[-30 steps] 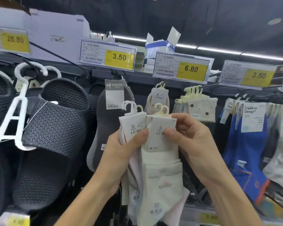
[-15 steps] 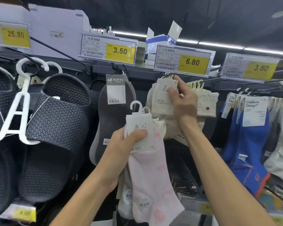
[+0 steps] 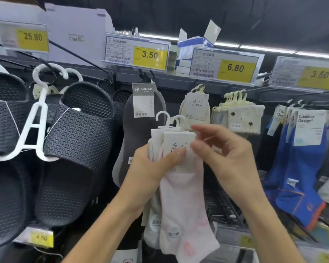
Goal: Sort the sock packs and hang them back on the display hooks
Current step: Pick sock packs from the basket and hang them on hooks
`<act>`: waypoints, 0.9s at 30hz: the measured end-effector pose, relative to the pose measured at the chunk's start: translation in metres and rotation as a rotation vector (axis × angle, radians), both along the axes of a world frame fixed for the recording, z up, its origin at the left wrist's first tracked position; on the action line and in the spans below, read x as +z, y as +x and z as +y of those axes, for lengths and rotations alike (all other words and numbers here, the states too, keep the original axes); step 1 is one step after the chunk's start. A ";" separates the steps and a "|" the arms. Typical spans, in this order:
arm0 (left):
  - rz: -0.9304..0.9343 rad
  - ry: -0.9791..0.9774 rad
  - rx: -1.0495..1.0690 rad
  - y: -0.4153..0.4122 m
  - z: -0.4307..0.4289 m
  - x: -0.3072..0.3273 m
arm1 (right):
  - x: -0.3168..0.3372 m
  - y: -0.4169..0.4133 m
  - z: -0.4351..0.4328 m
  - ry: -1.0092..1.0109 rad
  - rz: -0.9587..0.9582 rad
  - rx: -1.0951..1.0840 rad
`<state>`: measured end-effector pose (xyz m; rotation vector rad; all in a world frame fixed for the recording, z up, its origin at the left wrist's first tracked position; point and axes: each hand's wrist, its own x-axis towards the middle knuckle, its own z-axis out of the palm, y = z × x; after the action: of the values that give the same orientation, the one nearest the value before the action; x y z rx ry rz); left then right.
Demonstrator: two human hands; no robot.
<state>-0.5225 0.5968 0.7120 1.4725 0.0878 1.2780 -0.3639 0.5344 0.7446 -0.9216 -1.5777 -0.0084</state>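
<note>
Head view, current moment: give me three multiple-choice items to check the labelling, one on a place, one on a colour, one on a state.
1. Where does the cream LUREN pack hang?
A. under the 25.80 tag
B. under the 6.80 tag
C. on a slipper hanger

2. What colour is the front sock of the held sock packs?
A. blue
B. black
C. pale pink

3. What is the left hand doing?
A. gripping the held sock packs
B. hanging idle
C. resting on a slipper

Key:
1 B, as the pack hangs directly below that tag.
2 C, as the sock nearest the camera is pale pink.
3 A, as the thumb presses on the packs' front and the packs sit in its grip.
</note>
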 end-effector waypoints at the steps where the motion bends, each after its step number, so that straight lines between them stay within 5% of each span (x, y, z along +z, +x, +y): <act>1: 0.007 0.000 -0.015 0.001 0.000 0.001 | -0.004 -0.002 -0.003 -0.029 -0.027 0.026; 7: 0.041 -0.063 -0.224 0.004 -0.001 0.001 | -0.003 0.011 -0.010 -0.045 0.157 0.053; 23: 0.111 0.156 0.147 0.010 -0.009 0.006 | -0.003 0.013 -0.013 -0.146 0.012 0.160; 27: 0.085 0.122 0.234 0.000 -0.003 0.001 | 0.003 0.027 -0.002 -0.056 0.329 0.178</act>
<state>-0.5221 0.5935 0.7133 1.6586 0.2484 1.4278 -0.3367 0.5328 0.7473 -0.7777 -1.3518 0.3001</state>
